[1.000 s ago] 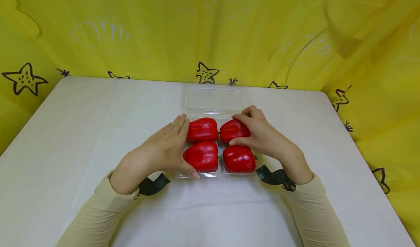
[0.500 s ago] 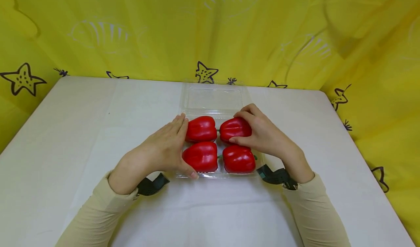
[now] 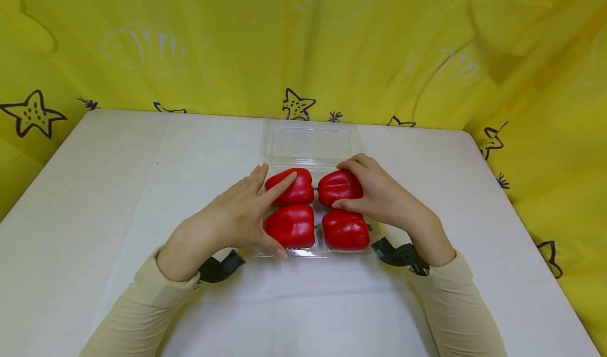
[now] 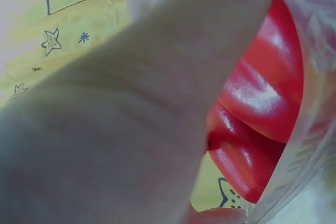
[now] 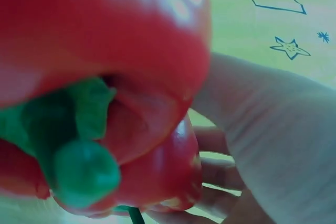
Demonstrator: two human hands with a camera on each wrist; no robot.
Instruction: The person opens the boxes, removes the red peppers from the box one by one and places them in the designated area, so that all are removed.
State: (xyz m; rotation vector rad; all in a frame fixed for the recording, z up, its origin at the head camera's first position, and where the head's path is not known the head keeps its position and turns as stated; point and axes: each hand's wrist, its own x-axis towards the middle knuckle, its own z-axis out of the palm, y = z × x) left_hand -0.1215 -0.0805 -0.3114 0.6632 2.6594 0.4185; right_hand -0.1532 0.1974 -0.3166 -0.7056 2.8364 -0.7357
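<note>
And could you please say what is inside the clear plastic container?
Four red peppers lie in the container, two by two. The left hand partly covers the left pair, the right hand the rear right pepper; what lies beneath them is hidden.

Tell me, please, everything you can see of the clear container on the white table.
The clear container looks like thin, glossy plastic, with a see-through base and a ridged lid. It sits open on the white table, the lid opened away from the person. Four red bell peppers lie in its base, two by two. The left hand spans its left side, thumb over the near edge.
</note>
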